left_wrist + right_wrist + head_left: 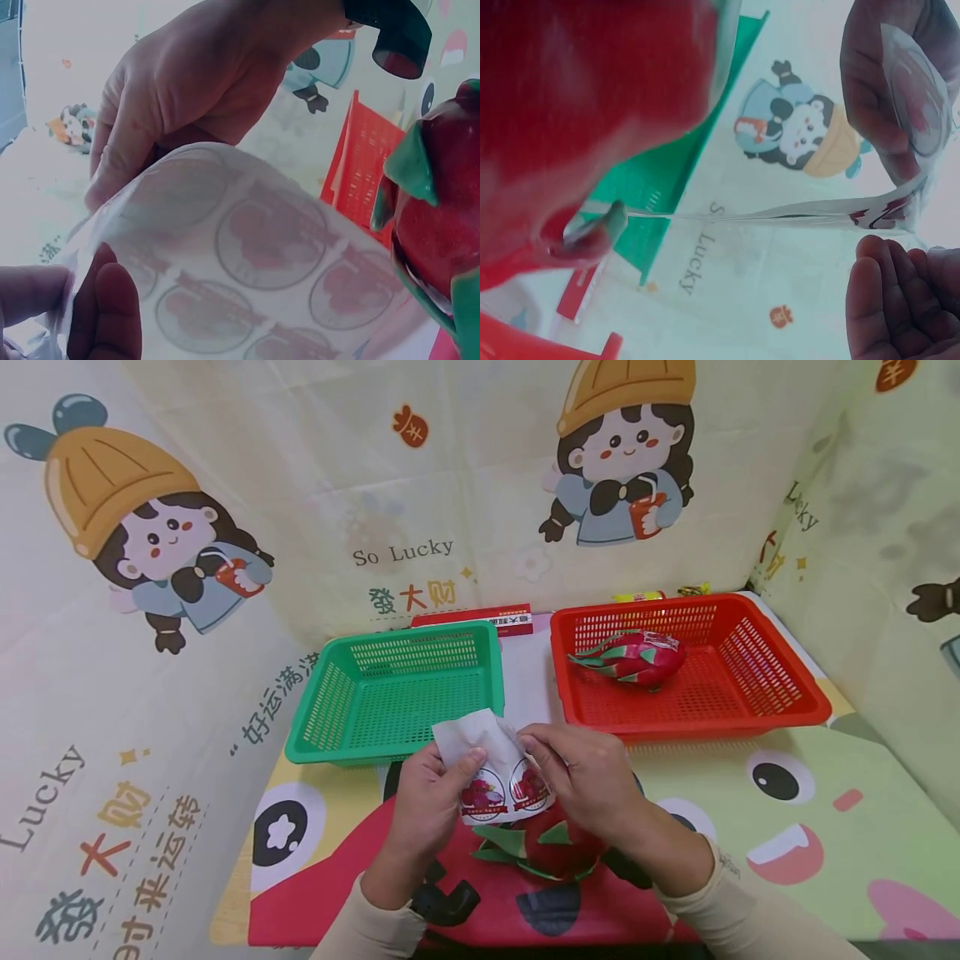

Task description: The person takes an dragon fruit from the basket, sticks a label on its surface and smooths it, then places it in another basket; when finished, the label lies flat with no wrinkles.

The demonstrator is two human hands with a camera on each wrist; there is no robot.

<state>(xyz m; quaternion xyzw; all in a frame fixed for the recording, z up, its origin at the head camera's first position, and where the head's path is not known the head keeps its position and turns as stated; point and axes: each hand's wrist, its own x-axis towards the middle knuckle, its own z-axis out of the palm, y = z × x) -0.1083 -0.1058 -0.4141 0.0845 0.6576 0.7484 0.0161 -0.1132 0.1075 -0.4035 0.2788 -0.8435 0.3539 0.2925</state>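
Note:
A white sheet of round stickers point(486, 806) with red dragon fruit pictures is held up between both hands in the head view. My left hand point(433, 797) grips its left side, thumb lying across the front. At the upper right edge, my right hand point(588, 777) pinches the sheet between thumb and fingers. The left wrist view shows the sheet's pale side point(247, 255), the printed circles showing through. Seen nearly edge-on in the right wrist view, the sheet point(802, 211) is a thin band. Just below the hands lies a red dragon fruit point(555, 852) with green scales, partly covered.
Beyond my left hand stands a green basket point(300, 727). A red basket point(813, 710) at the back right holds another dragon fruit point(637, 660) bearing a label. Behind them lies a red box point(513, 620). A black curved object point(450, 902) is beside my left forearm.

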